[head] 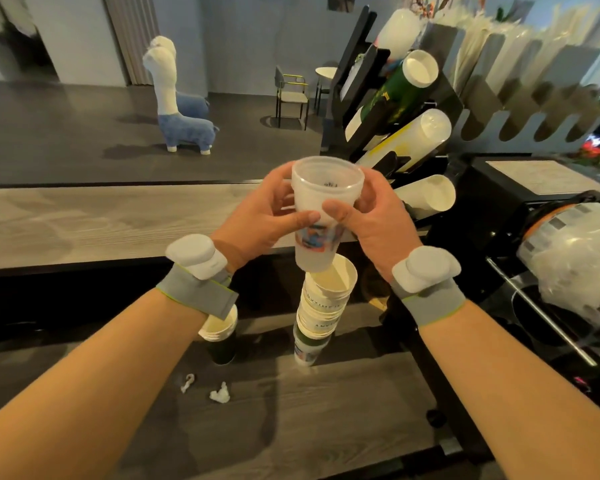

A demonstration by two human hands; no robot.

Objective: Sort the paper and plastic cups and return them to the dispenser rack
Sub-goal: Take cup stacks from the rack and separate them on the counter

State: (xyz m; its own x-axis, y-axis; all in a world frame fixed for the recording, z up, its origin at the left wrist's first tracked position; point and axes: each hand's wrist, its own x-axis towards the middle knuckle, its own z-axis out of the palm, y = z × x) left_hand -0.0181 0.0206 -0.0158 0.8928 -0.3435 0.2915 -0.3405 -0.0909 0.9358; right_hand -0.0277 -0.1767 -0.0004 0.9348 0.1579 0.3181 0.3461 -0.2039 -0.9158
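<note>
upright, plastic cup sits between left hand and right hand fingers

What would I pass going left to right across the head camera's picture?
Blue-and-white alpaca figure → left hand → frosted plastic cup, held by both hands → right hand → plastic-wrapped bundle at the far right. The dispenser rack overlaps the cup and right hand, so it is left out.

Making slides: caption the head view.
Left hand and right hand grip a plastic cup above stacked paper cups, near the dispenser rack.
</note>
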